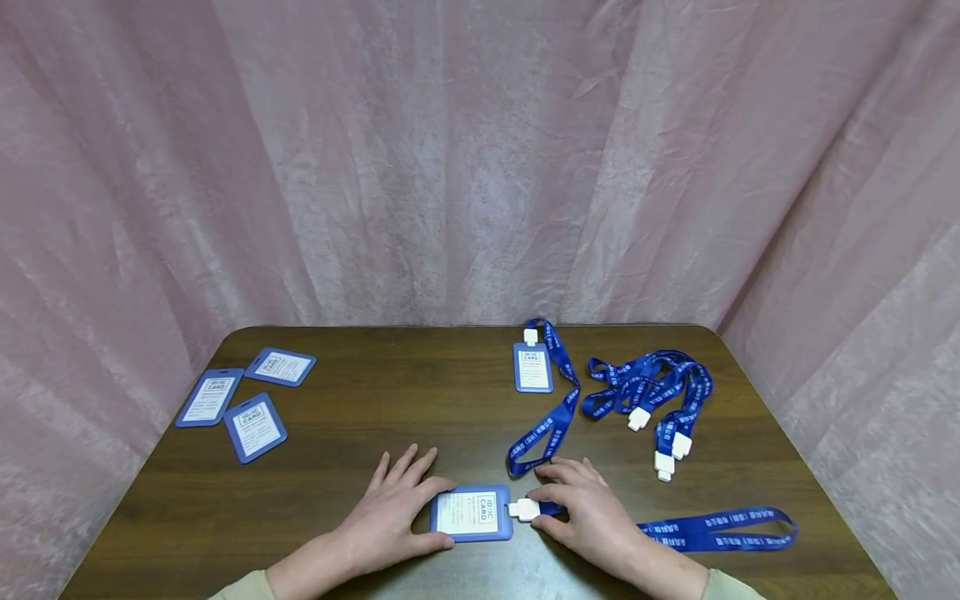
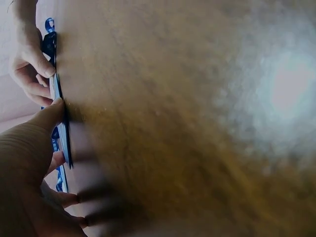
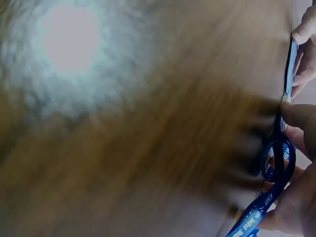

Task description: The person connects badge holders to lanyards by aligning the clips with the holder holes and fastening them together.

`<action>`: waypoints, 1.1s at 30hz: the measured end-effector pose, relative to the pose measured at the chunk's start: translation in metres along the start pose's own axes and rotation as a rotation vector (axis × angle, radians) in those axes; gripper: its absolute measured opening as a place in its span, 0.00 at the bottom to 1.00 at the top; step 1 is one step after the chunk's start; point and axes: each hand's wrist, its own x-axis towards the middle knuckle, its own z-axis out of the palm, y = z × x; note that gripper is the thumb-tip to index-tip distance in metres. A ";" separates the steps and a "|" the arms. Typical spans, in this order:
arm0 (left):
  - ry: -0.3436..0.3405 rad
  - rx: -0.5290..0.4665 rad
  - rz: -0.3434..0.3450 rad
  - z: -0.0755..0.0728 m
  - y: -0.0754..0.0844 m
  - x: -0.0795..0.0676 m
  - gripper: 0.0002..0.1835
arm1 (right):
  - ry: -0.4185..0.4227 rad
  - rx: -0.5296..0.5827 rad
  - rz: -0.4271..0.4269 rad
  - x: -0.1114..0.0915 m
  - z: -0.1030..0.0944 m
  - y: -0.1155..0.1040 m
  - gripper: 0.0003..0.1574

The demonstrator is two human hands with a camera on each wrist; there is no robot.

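Note:
A blue-rimmed ID card holder lies sideways at the table's front, its slot end facing right. My left hand holds its left end by the edges between thumb and index finger, with the other fingers spread over the tabletop. At the slot, the white clip of a blue lanyard meets the holder. Thumb and index finger of my right hand pinch this clip. The lanyard's strap passes under the right hand and stretches out to the right. In the right wrist view, part of the strap loops below the thumb.
Several more card holders lie at the table's left. Behind my hands rests a holder joined to a lanyard. A pile of blue lanyards with white clips sits at the right. A pink curtain hangs behind the table.

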 end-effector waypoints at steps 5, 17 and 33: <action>0.014 -0.016 0.002 0.001 0.000 -0.001 0.37 | 0.055 0.007 -0.023 -0.002 0.003 0.002 0.18; 0.030 -0.028 0.002 -0.002 0.002 -0.003 0.36 | 0.096 0.055 -0.006 -0.005 0.009 0.000 0.21; 0.018 -0.037 -0.003 0.000 0.001 -0.001 0.37 | 0.072 0.057 -0.004 -0.004 0.007 0.000 0.19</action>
